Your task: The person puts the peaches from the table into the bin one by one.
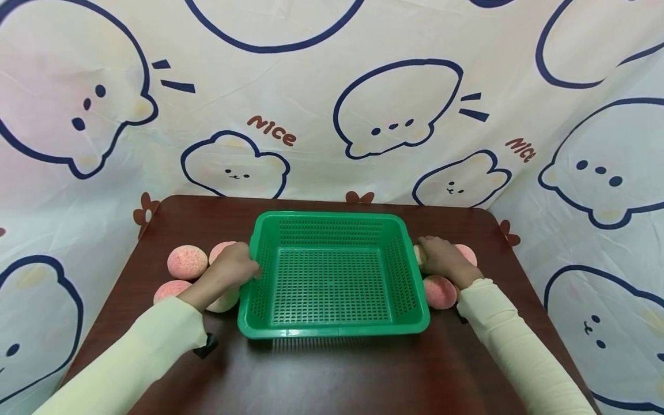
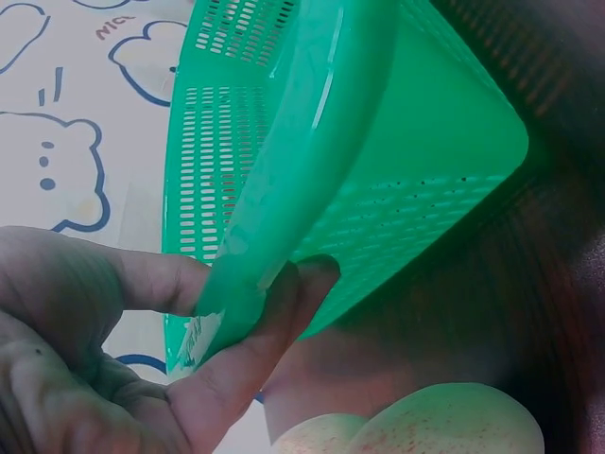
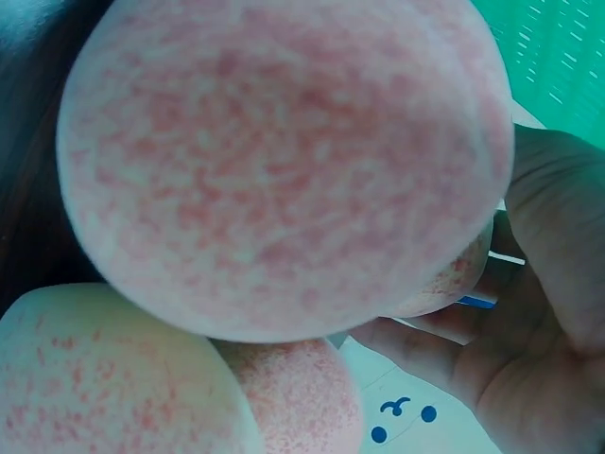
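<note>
A green plastic basket (image 1: 332,331) with slotted walls stands on the table. My left hand (image 1: 236,268) pinches the basket's left rim, thumb on one side and fingers on the other, as the left wrist view shows. At the basket's right side, my right hand (image 1: 441,256) curls its fingers round a pale pink peach (image 1: 418,255), mostly hidden by the hand. Just below that hand lies a redder peach (image 1: 440,291), which looms large in the right wrist view. Another peach (image 1: 466,253) shows beyond the right wrist.
Left of the basket several peaches, among them a pink one (image 1: 187,262) and a pale one (image 1: 224,301), lie around my left forearm. The dark brown table (image 1: 332,380) backs onto a cloth (image 1: 311,98) printed with cartoon bears.
</note>
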Demonstrator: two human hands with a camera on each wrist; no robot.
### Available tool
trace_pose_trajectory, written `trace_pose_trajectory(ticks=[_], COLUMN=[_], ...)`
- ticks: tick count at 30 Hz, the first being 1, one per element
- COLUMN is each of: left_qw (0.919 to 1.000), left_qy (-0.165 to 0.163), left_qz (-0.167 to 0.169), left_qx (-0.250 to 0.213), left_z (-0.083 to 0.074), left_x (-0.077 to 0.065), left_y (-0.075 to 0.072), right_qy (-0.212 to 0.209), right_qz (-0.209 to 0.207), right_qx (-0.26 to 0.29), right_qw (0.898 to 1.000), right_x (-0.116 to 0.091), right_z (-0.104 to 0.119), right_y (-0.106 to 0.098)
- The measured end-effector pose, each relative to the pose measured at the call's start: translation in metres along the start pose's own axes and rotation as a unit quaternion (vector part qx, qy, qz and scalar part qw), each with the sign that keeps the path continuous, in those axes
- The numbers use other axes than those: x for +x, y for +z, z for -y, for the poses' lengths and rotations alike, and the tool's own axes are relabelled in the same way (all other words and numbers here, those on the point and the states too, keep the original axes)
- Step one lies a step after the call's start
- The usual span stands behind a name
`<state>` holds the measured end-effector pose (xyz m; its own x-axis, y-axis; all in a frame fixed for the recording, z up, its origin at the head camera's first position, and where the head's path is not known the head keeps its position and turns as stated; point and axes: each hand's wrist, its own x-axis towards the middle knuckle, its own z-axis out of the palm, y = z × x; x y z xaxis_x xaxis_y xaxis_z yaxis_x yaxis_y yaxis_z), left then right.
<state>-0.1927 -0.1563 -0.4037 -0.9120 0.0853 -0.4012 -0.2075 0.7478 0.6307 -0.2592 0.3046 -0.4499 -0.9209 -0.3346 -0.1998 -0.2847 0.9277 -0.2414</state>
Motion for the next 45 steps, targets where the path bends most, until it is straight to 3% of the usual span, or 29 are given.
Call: trace_pose_trajectory(ticks=[7, 19, 30, 37, 45], left_qw=[0.9999, 0.9998, 0.9997, 0.9996, 0.9996], left_qy=[0.003, 0.007, 0.006, -0.011, 0.000], left_qz=[0.007, 0.007, 0.020, 0.023, 0.021], left_qx=[-0.012, -0.016, -0.014, -0.015, -0.017], left_z=[0.000, -0.001, -0.001, -0.001, -0.002], left_x=[-0.001, 0.001, 0.001, 0.001, 0.001], left_y=[0.000, -0.001, -0.003, -0.001, -0.001], right_qy=[0.006, 0.038, -0.002, -0.029, -0.058], right_qz=[-0.011, -0.055, -0.107, -0.100, -0.082], right_qx=[0.005, 0.014, -0.006, -0.002, -0.005], right_qw=[1.000, 0.998, 0.994, 0.995, 0.995], right_x=[0.002, 0.002, 0.005, 0.008, 0.016], right_z=[0.001, 0.017, 0.049, 0.072, 0.101], right_y=[-0.013, -0.053, -0.083, -0.091, -0.090])
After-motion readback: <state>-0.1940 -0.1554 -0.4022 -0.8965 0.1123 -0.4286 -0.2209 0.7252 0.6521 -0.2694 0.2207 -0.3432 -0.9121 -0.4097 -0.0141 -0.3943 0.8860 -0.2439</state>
